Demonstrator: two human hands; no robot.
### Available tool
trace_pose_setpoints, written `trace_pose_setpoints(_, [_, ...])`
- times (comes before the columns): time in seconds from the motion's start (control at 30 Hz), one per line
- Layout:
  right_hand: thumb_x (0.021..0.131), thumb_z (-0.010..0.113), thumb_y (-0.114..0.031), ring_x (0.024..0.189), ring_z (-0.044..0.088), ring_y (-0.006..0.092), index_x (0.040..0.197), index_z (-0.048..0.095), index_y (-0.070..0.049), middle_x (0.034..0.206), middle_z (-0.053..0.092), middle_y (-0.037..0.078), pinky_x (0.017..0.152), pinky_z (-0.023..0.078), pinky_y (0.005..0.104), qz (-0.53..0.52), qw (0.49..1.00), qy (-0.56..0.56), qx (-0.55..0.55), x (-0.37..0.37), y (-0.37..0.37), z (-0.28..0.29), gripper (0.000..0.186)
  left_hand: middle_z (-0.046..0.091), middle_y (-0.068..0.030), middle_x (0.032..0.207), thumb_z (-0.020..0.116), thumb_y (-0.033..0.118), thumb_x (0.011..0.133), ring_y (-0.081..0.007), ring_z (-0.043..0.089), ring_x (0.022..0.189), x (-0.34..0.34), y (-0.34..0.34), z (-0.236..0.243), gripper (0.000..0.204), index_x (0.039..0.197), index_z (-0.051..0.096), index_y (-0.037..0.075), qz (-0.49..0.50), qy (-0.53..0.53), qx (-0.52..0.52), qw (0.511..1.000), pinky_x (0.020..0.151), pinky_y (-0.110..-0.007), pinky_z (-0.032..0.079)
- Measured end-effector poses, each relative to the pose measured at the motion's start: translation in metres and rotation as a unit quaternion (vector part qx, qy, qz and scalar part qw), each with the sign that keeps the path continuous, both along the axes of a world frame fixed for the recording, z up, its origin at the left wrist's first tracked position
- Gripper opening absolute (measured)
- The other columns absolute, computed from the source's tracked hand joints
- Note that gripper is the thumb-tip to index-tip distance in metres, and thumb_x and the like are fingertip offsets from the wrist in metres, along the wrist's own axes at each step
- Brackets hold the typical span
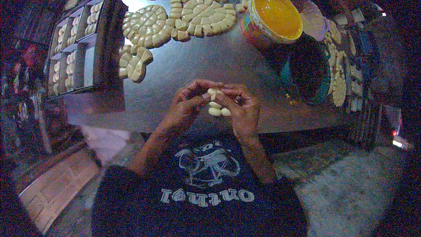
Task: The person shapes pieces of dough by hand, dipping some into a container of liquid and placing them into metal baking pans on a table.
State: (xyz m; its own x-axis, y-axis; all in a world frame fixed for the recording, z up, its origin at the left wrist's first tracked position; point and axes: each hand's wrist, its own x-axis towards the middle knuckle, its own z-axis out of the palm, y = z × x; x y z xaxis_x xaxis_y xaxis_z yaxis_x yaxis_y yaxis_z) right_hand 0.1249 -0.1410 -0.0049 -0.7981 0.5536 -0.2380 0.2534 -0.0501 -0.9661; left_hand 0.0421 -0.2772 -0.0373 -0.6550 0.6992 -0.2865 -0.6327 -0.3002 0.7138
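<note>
A small knotted piece of pale dough (pixel 215 111), with rounded lobes at its lower end, is held up over the near part of the metal table. My left hand (pixel 189 102) pinches its upper left side between thumb and fingers. From the right, my right hand (pixel 244 109) grips the same piece, its thumb pressed across the front. The fingers partly cover the top of the dough. Beyond my left hand lies a small cluster of cut dough pieces (pixel 133 63). Farther back are a round of cut dough (pixel 148 25) and another round (pixel 206 15).
At the left stands a dark rack of rectangular tins (pixel 76 46), several holding shaped dough. A bucket of orange-yellow liquid (pixel 276 15) stands at the far right, with a dark teal bucket (pixel 287 79) nearer. More dough (pixel 337 77) lies beyond it. The metal tabletop (pixel 184 66) curves toward me.
</note>
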Motion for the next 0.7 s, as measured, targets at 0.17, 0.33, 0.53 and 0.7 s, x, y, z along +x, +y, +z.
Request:
trace_pose_setpoints(0.17, [0.077, 0.077, -0.001, 0.087, 0.067, 0.0185, 0.095, 0.072, -0.004, 0.101, 0.068, 0.008, 0.077, 0.057, 0.0313, 0.031, 0.984, 0.048, 0.168, 0.010, 0.014, -0.026, 0.019, 0.067, -0.0111, 0.112, 0.066, 0.017, 0.092, -0.0201, 0.063, 0.104, 0.012, 0.014, 0.008, 0.029, 0.116, 0.062, 0.001, 0.031, 0.075, -0.138, 0.987, 0.092, -0.033, 0.051])
trace_pose_setpoints(0.33, [0.072, 0.076, 0.003, 0.093, 0.066, 0.0222, 0.099, 0.073, -0.009, 0.105, 0.067, 0.008, 0.077, 0.057, 0.0339, 0.071, 0.924, 0.153, 0.344, 0.014, 0.008, -0.023, 0.030, 0.067, -0.0105, 0.110, 0.065, 0.017, 0.093, -0.0191, 0.064, 0.101, 0.012, 0.016, 0.005, 0.028, 0.114, 0.064, -0.001, 0.034, 0.006, -0.129, 0.991, 0.090, -0.032, 0.052])
trace_pose_setpoints(0.53, [0.075, 0.074, -0.002, 0.087, 0.066, 0.0221, 0.099, 0.073, -0.010, 0.098, 0.068, 0.007, 0.071, 0.055, 0.0323, 0.118, 0.871, 0.094, 0.467, 0.015, 0.027, -0.011, 0.025, 0.068, -0.0115, 0.106, 0.062, 0.016, 0.095, -0.0193, 0.064, 0.101, 0.017, 0.013, -0.009, 0.026, 0.115, 0.064, -0.001, -0.025, 0.205, -0.153, 0.966, 0.089, -0.031, 0.052])
trace_pose_setpoints(0.7, [0.077, 0.075, -0.007, 0.089, 0.067, 0.0211, 0.096, 0.074, -0.007, 0.091, 0.070, 0.008, 0.075, 0.054, 0.0347, 0.099, 0.901, 0.028, 0.422, 0.016, 0.032, -0.009, 0.019, 0.068, -0.0097, 0.100, 0.064, 0.019, 0.093, -0.0171, 0.064, 0.097, 0.017, 0.016, -0.003, 0.026, 0.111, 0.064, 0.000, -0.076, 0.188, -0.150, 0.968, 0.084, -0.031, 0.052])
